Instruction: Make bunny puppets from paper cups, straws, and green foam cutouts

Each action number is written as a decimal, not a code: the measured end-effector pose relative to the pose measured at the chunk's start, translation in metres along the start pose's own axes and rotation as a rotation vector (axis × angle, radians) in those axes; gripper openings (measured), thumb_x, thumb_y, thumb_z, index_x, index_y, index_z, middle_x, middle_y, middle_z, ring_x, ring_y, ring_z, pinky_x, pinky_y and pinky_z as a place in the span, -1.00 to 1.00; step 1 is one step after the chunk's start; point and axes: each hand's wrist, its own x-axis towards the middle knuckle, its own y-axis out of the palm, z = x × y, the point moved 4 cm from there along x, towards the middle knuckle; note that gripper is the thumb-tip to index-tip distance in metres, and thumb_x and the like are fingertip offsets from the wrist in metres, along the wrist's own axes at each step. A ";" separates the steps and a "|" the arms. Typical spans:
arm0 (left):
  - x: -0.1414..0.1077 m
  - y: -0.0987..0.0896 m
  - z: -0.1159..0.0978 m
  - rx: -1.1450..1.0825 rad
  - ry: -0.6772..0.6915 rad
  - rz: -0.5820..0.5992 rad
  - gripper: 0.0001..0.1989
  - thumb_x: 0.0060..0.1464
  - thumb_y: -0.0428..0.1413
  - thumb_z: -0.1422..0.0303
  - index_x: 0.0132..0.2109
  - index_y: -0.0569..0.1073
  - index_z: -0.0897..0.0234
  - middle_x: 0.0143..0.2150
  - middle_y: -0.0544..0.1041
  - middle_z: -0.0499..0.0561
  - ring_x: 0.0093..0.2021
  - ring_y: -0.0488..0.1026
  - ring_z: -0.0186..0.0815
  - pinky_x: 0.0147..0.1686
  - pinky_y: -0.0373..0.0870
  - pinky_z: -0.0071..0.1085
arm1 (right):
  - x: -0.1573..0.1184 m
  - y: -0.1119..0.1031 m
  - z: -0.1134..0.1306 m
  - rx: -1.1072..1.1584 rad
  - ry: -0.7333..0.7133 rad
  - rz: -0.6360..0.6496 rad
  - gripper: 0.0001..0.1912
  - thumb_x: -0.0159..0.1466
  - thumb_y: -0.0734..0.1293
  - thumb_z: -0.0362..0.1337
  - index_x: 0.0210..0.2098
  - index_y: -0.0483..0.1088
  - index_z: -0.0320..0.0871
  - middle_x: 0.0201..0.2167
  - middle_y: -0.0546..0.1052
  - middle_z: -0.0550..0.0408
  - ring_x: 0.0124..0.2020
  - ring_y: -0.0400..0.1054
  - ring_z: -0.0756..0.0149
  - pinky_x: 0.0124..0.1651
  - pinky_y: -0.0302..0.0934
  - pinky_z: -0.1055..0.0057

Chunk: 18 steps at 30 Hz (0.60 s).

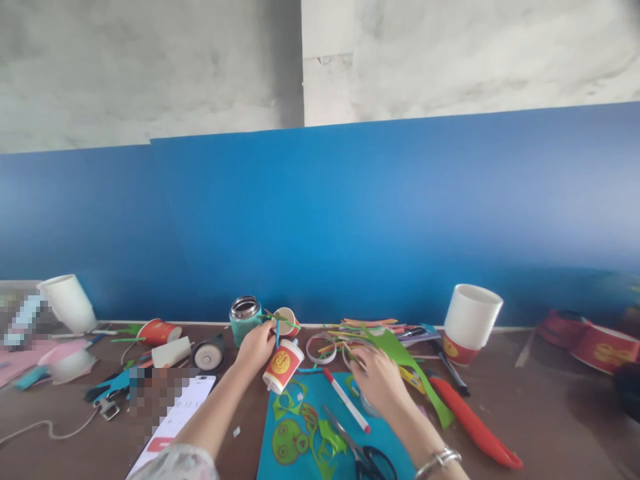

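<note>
My left hand [257, 347] has its fingers closed at a thin blue strip [277, 333] that stands up beside a red and white paper cup [283, 366]. That cup lies tilted, with a gold emblem facing me. Over the right part of the blue sheet [275, 460] is my right hand [375, 373], fingers bent down near a roll of tape [347, 357]; what its fingertips touch is hidden. Between the hands lie a red-capped marker [346, 400], black scissors [367, 460], green paper scraps [333, 440] and a green frog-like cutout [286, 441].
A teal thermos [245, 320] stands behind my left hand, another cup [287, 320] beside it. A phone [175, 427] lies left. To the right are a green strip [415, 373], a red-handled tool [475, 423] and stacked white cups [470, 317].
</note>
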 end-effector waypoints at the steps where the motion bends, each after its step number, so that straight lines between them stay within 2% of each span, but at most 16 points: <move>1: 0.000 0.001 -0.001 -0.009 0.019 0.011 -0.72 0.10 -0.06 0.49 -0.06 0.41 0.24 -0.16 0.56 0.07 -0.15 0.49 -0.24 -0.22 0.30 -0.44 | 0.001 0.010 0.009 0.098 -0.051 0.014 -0.73 0.21 0.18 -0.36 -0.20 0.48 -0.15 -0.18 0.54 -0.05 -0.09 0.36 0.10 -0.02 0.16 0.26; 3: 0.001 0.003 -0.005 -0.019 0.051 0.024 -0.72 0.11 -0.07 0.52 -0.10 0.43 0.22 -0.13 0.55 0.06 -0.12 0.48 -0.26 -0.20 0.29 -0.46 | 0.007 0.033 0.029 0.333 -0.109 0.018 -0.72 0.20 0.21 -0.33 -0.14 0.46 -0.20 -0.14 0.52 -0.10 -0.10 0.38 0.14 -0.02 0.18 0.33; 6: 0.003 0.003 -0.009 -0.011 0.075 0.032 -0.75 0.13 -0.10 0.52 -0.18 0.45 0.25 -0.17 0.55 0.07 -0.15 0.48 -0.26 -0.20 0.28 -0.46 | 0.023 0.069 0.056 0.404 -0.114 0.025 -0.63 0.16 0.28 -0.28 -0.04 0.39 -0.24 -0.04 0.46 -0.13 -0.03 0.34 0.13 -0.04 0.20 0.37; 7: 0.004 0.003 -0.010 -0.004 0.079 0.034 -0.76 0.13 -0.10 0.52 -0.20 0.45 0.26 -0.19 0.54 0.07 -0.15 0.48 -0.27 -0.20 0.28 -0.46 | 0.029 0.078 0.061 0.418 -0.098 0.029 -0.64 0.16 0.27 -0.29 -0.06 0.39 -0.27 -0.08 0.48 -0.14 -0.07 0.36 0.13 -0.10 0.22 0.38; 9: 0.006 0.001 -0.012 0.012 0.087 0.039 -0.77 0.14 -0.10 0.51 -0.20 0.44 0.25 -0.19 0.53 0.07 -0.15 0.48 -0.27 -0.20 0.28 -0.47 | 0.040 0.088 0.067 0.445 -0.077 0.066 -0.78 0.17 0.23 -0.34 -0.25 0.45 -0.30 -0.35 0.53 -0.04 -0.32 0.40 0.22 -0.34 0.23 0.45; 12: 0.011 -0.006 -0.013 0.035 0.086 0.053 -0.78 0.16 -0.10 0.48 -0.20 0.44 0.26 -0.19 0.53 0.10 -0.15 0.49 -0.23 -0.20 0.29 -0.45 | 0.042 0.083 0.065 0.475 -0.112 0.119 -0.86 0.13 0.23 -0.39 -0.50 0.41 -0.26 -0.61 0.41 0.16 -0.54 0.29 0.38 -0.52 0.09 0.54; 15: 0.019 -0.013 -0.013 0.039 0.086 0.078 -0.78 0.17 -0.10 0.44 -0.24 0.45 0.24 -0.21 0.54 0.11 -0.16 0.49 -0.20 -0.21 0.29 -0.43 | 0.030 0.059 0.058 0.479 -0.199 0.122 -0.86 0.12 0.25 -0.38 -0.56 0.37 -0.22 -0.62 0.35 0.22 -0.53 0.23 0.42 -0.48 0.05 0.55; 18: 0.026 -0.017 -0.014 0.021 0.100 0.112 -0.79 0.14 -0.07 0.43 -0.29 0.46 0.21 -0.25 0.57 0.07 -0.17 0.50 -0.19 -0.23 0.28 -0.43 | 0.018 0.034 0.054 0.429 -0.286 0.065 -0.89 0.13 0.25 -0.39 -0.49 0.39 -0.19 -0.49 0.39 0.16 -0.44 0.25 0.38 -0.38 0.08 0.52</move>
